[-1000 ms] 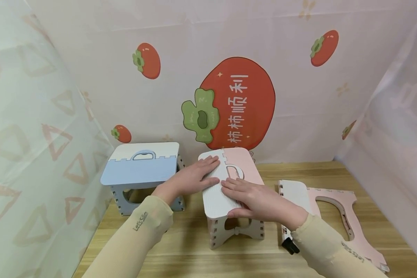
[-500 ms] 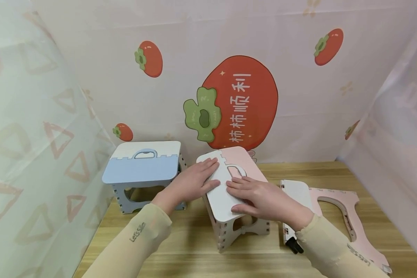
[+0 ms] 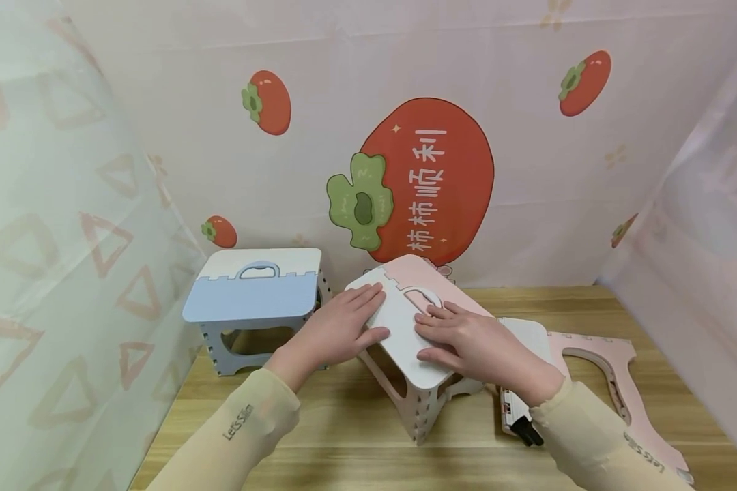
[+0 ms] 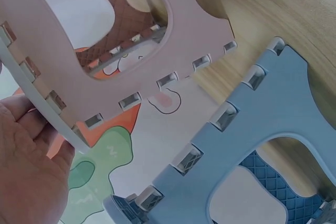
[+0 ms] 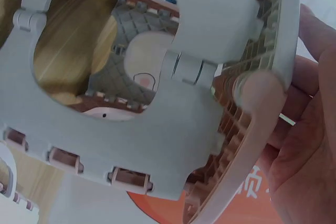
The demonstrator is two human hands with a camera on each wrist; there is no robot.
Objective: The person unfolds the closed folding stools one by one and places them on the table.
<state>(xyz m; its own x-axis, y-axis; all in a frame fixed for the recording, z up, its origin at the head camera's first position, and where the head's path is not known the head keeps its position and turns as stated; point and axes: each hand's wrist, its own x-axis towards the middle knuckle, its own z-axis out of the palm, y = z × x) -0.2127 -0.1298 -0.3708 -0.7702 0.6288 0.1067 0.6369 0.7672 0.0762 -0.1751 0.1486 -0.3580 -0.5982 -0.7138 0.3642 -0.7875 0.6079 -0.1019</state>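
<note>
A pink-and-white folding step stool (image 3: 402,334) stands upright on its legs, turned at an angle. My left hand (image 3: 338,327) lies on the left of its white half, fingers straight. On the same top, by the carry handle (image 3: 428,296), rests my right hand (image 3: 473,341) with fingers extended. In the left wrist view the stool's pink leg panel (image 4: 194,30) is beside the left hand (image 4: 31,166). The right wrist view shows the white leg panel (image 5: 121,145), with the right hand (image 5: 304,145) along the top.
A blue-and-white folding stool (image 3: 252,300) stands at the left by the patterned backdrop (image 3: 295,170). Another pink-and-white stool (image 3: 620,358) lies on the wood-grain table (image 3: 319,443) at the right, partly behind the right arm. A small black piece (image 3: 526,431) is at its near end.
The stool under my hands has turned, its near end swinging to the right. My right hand has shifted slightly right with it; the left hand stays nearly in place.
</note>
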